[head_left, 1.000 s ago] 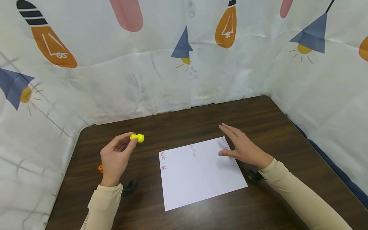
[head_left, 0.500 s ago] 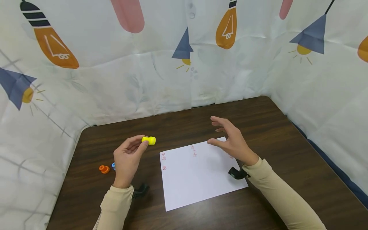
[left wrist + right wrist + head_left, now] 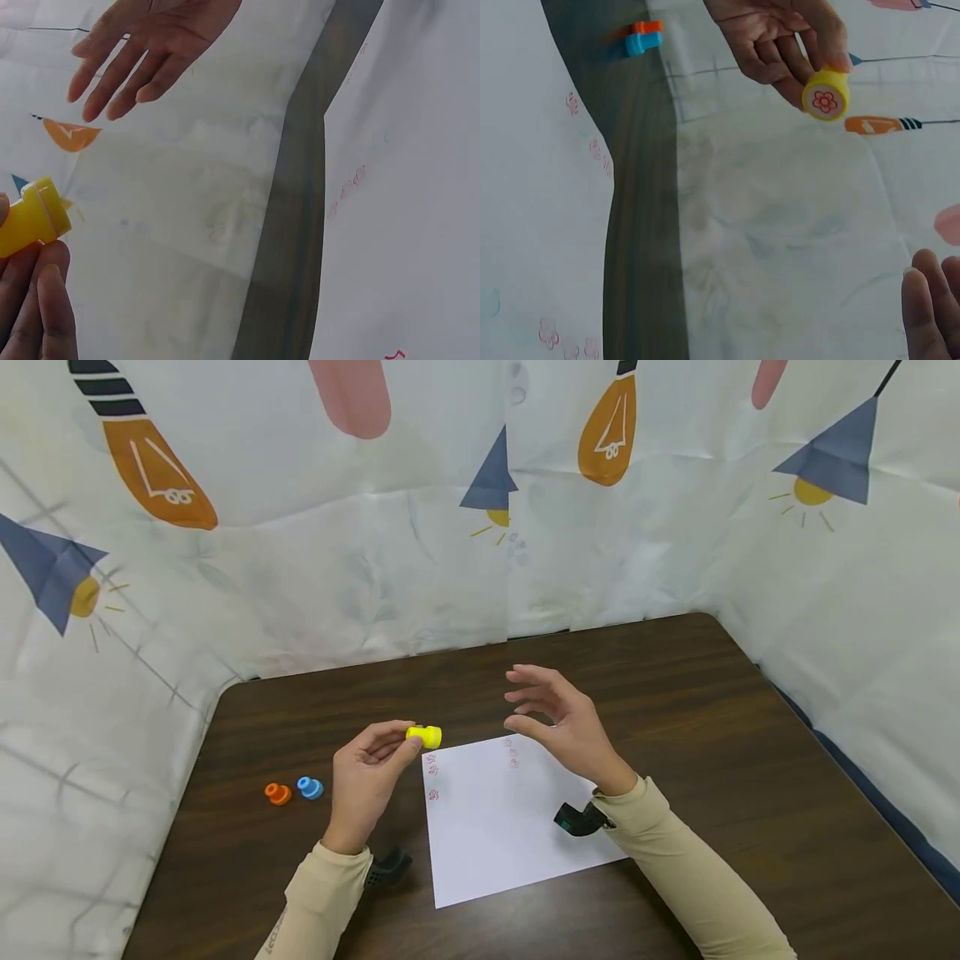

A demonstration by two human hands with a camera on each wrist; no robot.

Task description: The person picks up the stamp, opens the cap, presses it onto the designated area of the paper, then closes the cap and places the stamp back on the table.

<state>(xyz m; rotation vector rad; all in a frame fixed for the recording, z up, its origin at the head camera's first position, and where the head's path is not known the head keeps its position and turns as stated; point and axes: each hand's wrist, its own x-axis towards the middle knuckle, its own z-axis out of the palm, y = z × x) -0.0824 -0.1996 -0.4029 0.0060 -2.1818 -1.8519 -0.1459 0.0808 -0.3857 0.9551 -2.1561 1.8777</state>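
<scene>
My left hand [image 3: 366, 783] pinches a small yellow toy stamp [image 3: 425, 737] between thumb and fingers, raised near the far left corner of the white paper [image 3: 491, 835]. The right wrist view shows the stamp's round face [image 3: 825, 102], with a red flower design turned toward that camera. My right hand [image 3: 573, 731] hovers above the paper's far side, fingers apart and gently bent, holding nothing. Small red flower prints mark the paper's left edge and far middle; the right hand and arm cover its right part.
An orange stamp [image 3: 277, 793] and a blue stamp [image 3: 310, 787] stand side by side on the dark wood table [image 3: 712, 760], left of my left hand. A white printed cloth [image 3: 435, 577] hangs along the table's back and sides.
The left hand has carried the yellow stamp rightward, uncovering the orange and blue stamps. My right hand has moved left toward it, so the two hands are closer together.
</scene>
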